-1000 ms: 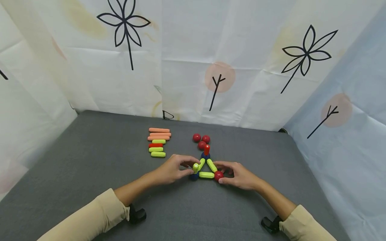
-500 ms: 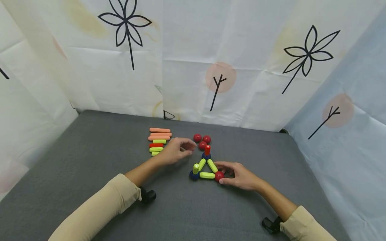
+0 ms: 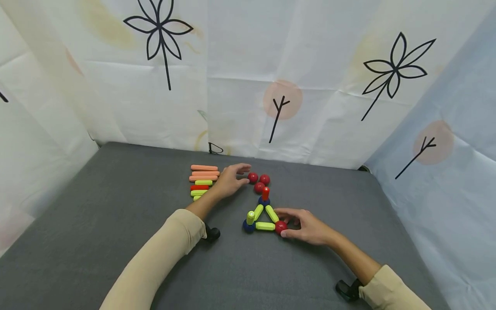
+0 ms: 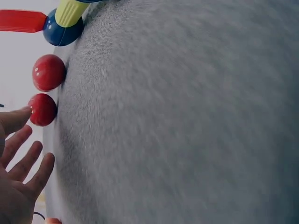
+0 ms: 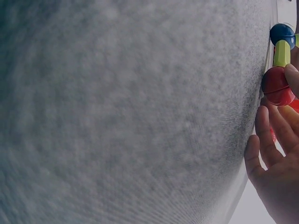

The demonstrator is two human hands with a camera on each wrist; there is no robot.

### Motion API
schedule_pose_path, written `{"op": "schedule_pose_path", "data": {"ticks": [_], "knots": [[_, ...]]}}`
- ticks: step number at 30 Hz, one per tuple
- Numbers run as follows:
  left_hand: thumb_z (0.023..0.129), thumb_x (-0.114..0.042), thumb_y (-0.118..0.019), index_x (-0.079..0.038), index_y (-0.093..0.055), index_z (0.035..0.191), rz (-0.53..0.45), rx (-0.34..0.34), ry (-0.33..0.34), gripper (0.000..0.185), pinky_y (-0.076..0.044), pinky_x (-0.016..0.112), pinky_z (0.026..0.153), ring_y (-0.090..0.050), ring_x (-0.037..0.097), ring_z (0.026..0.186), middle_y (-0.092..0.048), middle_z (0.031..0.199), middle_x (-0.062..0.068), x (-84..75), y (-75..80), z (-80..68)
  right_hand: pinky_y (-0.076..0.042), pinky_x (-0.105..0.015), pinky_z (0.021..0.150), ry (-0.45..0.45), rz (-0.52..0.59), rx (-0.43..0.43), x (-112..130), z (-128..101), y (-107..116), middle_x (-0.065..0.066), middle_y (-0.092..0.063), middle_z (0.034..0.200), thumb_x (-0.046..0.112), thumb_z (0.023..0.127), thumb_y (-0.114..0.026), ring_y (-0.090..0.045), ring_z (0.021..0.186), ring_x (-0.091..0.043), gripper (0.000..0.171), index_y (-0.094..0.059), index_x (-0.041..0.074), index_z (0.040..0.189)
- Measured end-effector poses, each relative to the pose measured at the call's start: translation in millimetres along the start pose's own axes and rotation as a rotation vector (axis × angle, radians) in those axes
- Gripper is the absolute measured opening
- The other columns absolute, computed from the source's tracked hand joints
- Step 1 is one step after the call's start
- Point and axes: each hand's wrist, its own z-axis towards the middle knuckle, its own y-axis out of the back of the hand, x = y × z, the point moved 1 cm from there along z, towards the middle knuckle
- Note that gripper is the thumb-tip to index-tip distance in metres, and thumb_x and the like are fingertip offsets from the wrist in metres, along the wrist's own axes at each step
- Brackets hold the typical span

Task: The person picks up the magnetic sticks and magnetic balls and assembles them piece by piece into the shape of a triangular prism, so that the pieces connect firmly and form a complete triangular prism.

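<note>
hands [image 4: 16, 186] [image 5: 282, 172] cut by wrist-view edges | head view: lowest yellow stick [image 3: 196, 198] partly behind left forearm [image 3: 204, 206]

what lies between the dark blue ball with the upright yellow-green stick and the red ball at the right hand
A flat-lying yellow-green ridged stick spans from the dark blue ball to the red ball, as the head view shows.

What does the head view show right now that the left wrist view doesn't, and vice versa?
Only the head view shows the right hand pinching the red corner ball, the flat red rod in the row, and the flower drawings on the backdrop.

Only the left wrist view shows the palm side of the left hand up close.

Both show that hand near loose red balls (three in the head view, two in the left wrist view), an upright red rod on a blue ball, and grey tabletop.
</note>
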Motion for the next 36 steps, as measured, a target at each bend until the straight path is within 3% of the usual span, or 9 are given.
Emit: {"op": "schedule_pose_path", "data": {"ticks": [8,18,22,26,31,36], "knots": [[0.094,-0.009,-0.069,-0.006,-0.06,0.136,0.068,0.082,0.042,0.043,-0.04,0.047,0.107,-0.055,0.028,0.124,-0.062,0.133,0.012,1.1,-11.2,10.2,-0.049,-0.033,0.086,-0.001,0.008,-0.001,-1,-1,0,-0.002,-0.065,0.125,0.028,0.091,-0.074,-0.058,0.104,-0.016,0.06,-0.052,0.008,0.144],[0.096,-0.01,-0.067,-0.006,-0.057,0.134,-0.02,0.05,0.046,0.04,-0.044,0.045,0.104,-0.059,0.028,0.117,-0.066,0.125,0.014,-0.9,-9.7,11.6,-0.048,-0.033,0.084,-0.01,0.0,-0.008,-1,2,1,-0.001,-0.066,0.124,0.027,0.092,-0.073,-0.057,0.102,-0.015,0.057,-0.053,0.008,0.143],[0.095,-0.014,-0.069,-0.006,-0.054,0.137,-0.108,0.028,-0.003,0.045,-0.048,0.044,0.098,-0.061,0.028,0.113,-0.067,0.123,0.013,-8.0,-6.2,5.7,-0.049,-0.033,0.084,-0.009,0.001,-0.005,-1,2,0,-0.001,-0.066,0.124,0.027,0.092,-0.072,-0.057,0.102,-0.015,0.057,-0.053,0.008,0.143],[0.095,-0.016,-0.069,-0.007,-0.055,0.137,-0.165,0.045,-0.083,0.044,-0.048,0.046,0.097,-0.061,0.027,0.114,-0.066,0.123,0.011,-24.8,-1.1,-4.1,-0.049,-0.033,0.085,-0.002,0.006,-0.002,0,2,1,-0.002,-0.066,0.126,0.027,0.093,-0.072,-0.058,0.103,-0.016,0.057,-0.052,0.007,0.143],[0.097,-0.013,-0.066,-0.004,-0.055,0.137,-0.186,0.09,-0.183,0.042,-0.049,0.048,0.096,-0.061,0.026,0.114,-0.065,0.125,0.011,-42.6,3.0,-17.8,-0.049,-0.033,0.084,0.016,0.007,-0.006,0,1,1,-0.003,-0.066,0.126,0.025,0.093,-0.072,-0.058,0.103,-0.016,0.057,-0.053,0.006,0.143],[0.097,-0.014,-0.067,-0.007,-0.057,0.134,-0.169,0.124,-0.235,0.039,-0.053,0.037,0.086,-0.061,0.019,0.11,-0.066,0.122,0.007,-51.5,4.8,-26.2,-0.05,-0.034,0.084,0.031,-0.003,-0.004,1,-1,2,-0.004,-0.066,0.126,0.024,0.094,-0.07,-0.059,0.102,-0.014,0.055,-0.052,0.004,0.143]]}}
